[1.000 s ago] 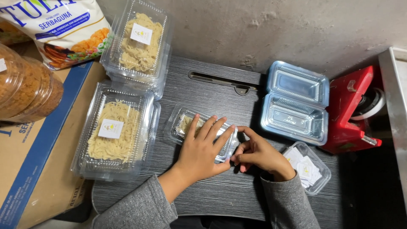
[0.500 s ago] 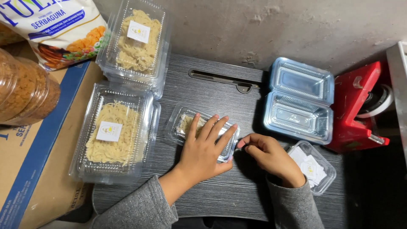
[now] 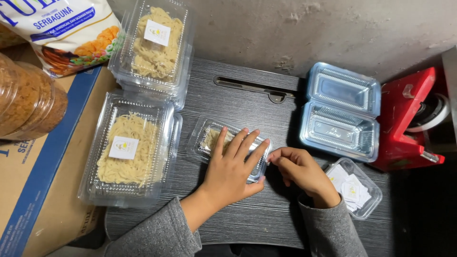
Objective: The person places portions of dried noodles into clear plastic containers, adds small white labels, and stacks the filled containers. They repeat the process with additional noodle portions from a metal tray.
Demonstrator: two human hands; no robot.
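Observation:
A small clear plastic box (image 3: 209, 138) with pale noodles inside lies in the middle of the dark wood-grain table (image 3: 247, 102). My left hand (image 3: 234, 167) lies flat on its lid, fingers spread and pressing down. My right hand (image 3: 301, 172) is at the box's right end, fingers curled, fingertips touching that edge. I cannot see anything held in the right hand.
Two stacks of closed noodle boxes with white stickers (image 3: 128, 157) (image 3: 154, 47) stand at the left. An open empty clear box (image 3: 340, 114) lies to the right, a red tape dispenser (image 3: 412, 119) beyond it. A small tub of stickers (image 3: 354, 190), a cardboard carton (image 3: 43, 190), a jar (image 3: 26, 102) and a flour bag (image 3: 66, 28) surround them.
My right hand has slid a little to the right along the box's end and now rests at its edge. The left hand stays pressed on the lid.

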